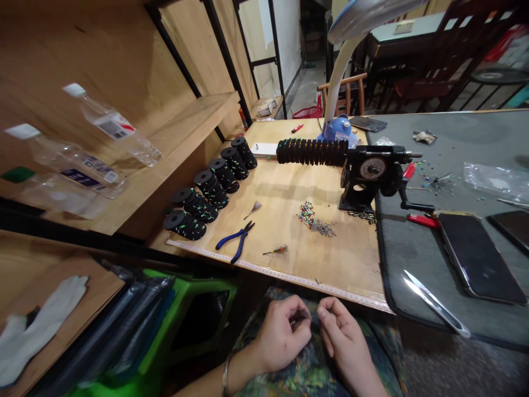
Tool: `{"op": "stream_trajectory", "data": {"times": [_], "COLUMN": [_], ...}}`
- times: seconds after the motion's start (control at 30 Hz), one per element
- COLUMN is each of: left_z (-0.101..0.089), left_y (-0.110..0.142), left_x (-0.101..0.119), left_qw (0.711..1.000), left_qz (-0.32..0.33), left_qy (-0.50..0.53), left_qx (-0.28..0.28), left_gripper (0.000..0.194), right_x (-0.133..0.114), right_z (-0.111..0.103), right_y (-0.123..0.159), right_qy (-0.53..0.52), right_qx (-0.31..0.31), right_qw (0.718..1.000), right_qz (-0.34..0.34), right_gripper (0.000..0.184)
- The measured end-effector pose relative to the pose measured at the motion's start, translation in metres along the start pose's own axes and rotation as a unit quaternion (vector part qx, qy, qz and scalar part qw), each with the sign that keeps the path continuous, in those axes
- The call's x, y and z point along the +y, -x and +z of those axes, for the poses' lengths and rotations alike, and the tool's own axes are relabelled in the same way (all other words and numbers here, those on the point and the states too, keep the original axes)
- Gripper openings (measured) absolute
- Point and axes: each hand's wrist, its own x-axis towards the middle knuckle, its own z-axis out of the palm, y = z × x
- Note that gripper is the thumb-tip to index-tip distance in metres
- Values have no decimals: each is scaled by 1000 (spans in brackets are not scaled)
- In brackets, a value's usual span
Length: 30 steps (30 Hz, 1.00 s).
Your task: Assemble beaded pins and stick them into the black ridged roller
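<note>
Left hand (283,336) curled, pinching small dark item (300,316), mostly hidden by fingers, too small to make out. Right hand (343,344) just beside it, fingers half-curled; cannot tell if holding anything. Beyond, on wooden board (314,270): blue-handled pliers (235,241), heap of coloured pins (314,219), row of black spools (210,188), hand-cranked machine (370,176).

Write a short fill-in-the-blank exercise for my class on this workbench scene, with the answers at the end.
1. The person's left hand, which pinches a small dark item, wears a metal ____ on its wrist.
2. The pliers on the wooden board have ____ handles.
3. A row of ____ black coiled rolls stands on the board.

Missing words: bangle; blue; six.
</note>
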Motion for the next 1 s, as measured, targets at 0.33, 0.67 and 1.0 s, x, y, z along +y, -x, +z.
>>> {"op": "stream_trajectory", "data": {"times": [0.33, 0.67, 1.0], "left_z": [-9, -16, -31], "left_y": [1, -3, -15], "left_x": [8, 8, -2], "left_qw": [998, 990, 987], "left_qz": [40, 112, 72], "left_qy": [-43, -81, -37], "left_qx": [8, 42, 141], "left_gripper": [12, 11, 15], "right_x": [-7, -17, -14], "right_z": [-4, -3, -8], "right_y": [2, 8, 11], "right_qy": [63, 217, 170], "right_qx": [-72, -81, -59], "right_qw": [995, 970, 980], "right_qz": [-5, -73, -80], "right_gripper": [38, 21, 23]}}
